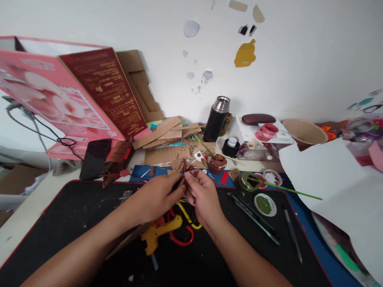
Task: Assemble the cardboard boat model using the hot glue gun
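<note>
My left hand (163, 195) and my right hand (203, 195) meet over the black mat, fingertips pinched together. Between them is a small brown piece (181, 182), perhaps cardboard, mostly hidden by my fingers. A thin red stick (184, 164) rises just beyond the fingertips; whether I hold it is unclear. Under my hands lie a yellow glue gun (160, 232) and scissors with red and yellow handles (187, 239). Partly covered by my left forearm is a flat brown strip (125, 241). An open jar of brown paint (217, 164) stands just past my right hand.
Cut cardboard scraps (166, 153) are heaped at the back beside a black thermos (217, 119). Right of my hands are a green paint jar (249, 181) with a brush across it, a paint-filled lid (265, 204) and pens (254, 218). A phone (95, 159) lies left, by a pink box (56, 91).
</note>
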`<state>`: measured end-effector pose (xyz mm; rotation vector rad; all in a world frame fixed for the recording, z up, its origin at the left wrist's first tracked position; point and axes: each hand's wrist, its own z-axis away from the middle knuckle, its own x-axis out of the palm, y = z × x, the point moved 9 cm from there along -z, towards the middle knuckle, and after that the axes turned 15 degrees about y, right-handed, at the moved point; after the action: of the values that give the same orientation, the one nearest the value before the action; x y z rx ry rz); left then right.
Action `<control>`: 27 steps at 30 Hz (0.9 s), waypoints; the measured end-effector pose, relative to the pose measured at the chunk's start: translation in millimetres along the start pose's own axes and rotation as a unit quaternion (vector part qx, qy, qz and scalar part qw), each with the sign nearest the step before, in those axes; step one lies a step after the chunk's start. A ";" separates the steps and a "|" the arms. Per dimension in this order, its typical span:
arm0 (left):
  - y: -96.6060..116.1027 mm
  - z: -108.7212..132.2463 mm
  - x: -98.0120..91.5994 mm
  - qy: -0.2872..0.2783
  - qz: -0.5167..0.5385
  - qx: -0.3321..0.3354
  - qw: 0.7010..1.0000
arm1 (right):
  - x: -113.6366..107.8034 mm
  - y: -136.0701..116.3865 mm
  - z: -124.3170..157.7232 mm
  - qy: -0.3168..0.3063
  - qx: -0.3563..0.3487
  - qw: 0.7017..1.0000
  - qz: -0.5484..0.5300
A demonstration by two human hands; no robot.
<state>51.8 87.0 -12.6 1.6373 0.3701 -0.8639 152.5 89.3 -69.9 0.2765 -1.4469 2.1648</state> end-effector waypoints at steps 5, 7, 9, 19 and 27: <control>-2.9 -0.4 1.1 0.002 0.004 0.000 1.000 | -1.1 0.7 -1.4 0.003 -0.001 1.000 0.005; -4.2 -0.5 1.5 -0.001 0.006 -0.004 1.000 | -1.3 2.2 -1.9 0.003 0.001 1.000 0.007; -4.9 -0.9 1.8 -0.004 0.011 -0.007 1.000 | -1.6 3.8 -2.1 0.004 0.004 1.000 0.006; -6.0 -1.4 5.0 -0.028 -0.018 -0.019 0.999 | -7.3 -7.1 -9.9 0.011 -0.004 1.000 -0.024; -5.5 -3.2 -14.0 -0.011 0.000 -0.035 0.999 | -2.7 -6.6 -9.1 -0.019 0.006 0.999 -0.034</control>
<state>39.8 94.4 -6.4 1.5628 0.3803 -0.8598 159.4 98.6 -69.5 0.3683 -1.4249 2.1257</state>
